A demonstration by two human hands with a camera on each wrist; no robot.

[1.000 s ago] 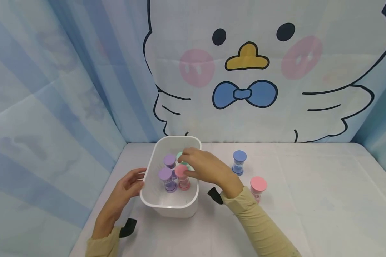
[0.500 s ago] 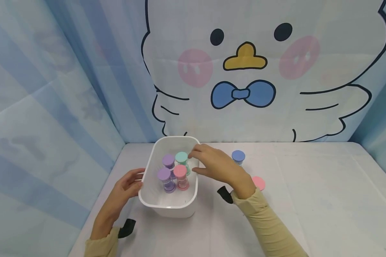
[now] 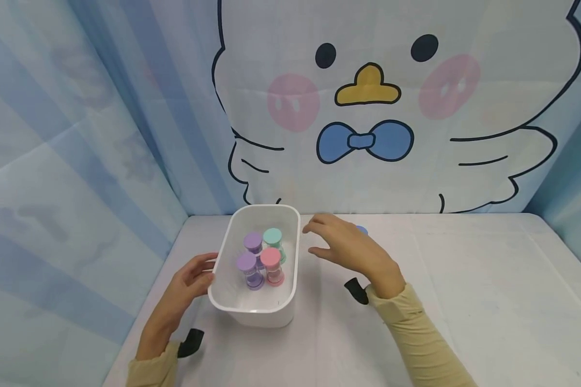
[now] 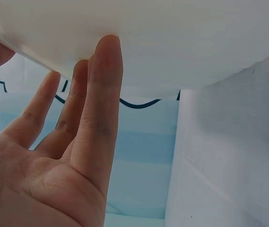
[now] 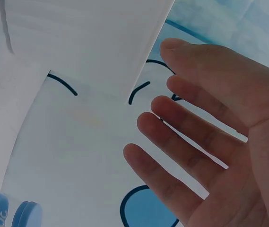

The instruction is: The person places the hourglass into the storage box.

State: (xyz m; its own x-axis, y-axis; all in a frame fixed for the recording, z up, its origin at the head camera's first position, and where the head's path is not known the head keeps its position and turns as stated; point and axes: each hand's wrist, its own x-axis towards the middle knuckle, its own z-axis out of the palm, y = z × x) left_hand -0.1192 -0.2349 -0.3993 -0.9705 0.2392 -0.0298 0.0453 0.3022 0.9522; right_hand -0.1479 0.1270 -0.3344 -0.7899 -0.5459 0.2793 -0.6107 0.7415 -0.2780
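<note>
A white plastic bin [image 3: 254,310] holds several small sand timers: a purple sand timer [image 3: 250,269], a second purple sand timer [image 3: 254,244], a mint green sand timer [image 3: 273,237] and a pink sand timer [image 3: 272,264]. My left hand [image 3: 190,287] rests extended fingertips against the bin's left wall; the left wrist view shows these fingers [image 4: 107,85] nearly straight. Right of the bin, my right hand [image 3: 351,247] is in the air with fingers apart and nothing in them. Behind it, only the cap of a blue sand timer [image 3: 362,229] shows; the right wrist view has the blue timer [image 5: 26,217] at lower left.
A white-covered table [image 3: 489,301] stretches out to the right. Behind it hangs a printed cloth [image 3: 368,183] with a cartoon bird, and a blue and white curtain [image 3: 77,215] closes off the left side.
My right hand has let go of the mint green timer in the bin and moved right, out past the rim. It now covers most of the blue timer; the pink one outside is hidden. My left hand stays put.
</note>
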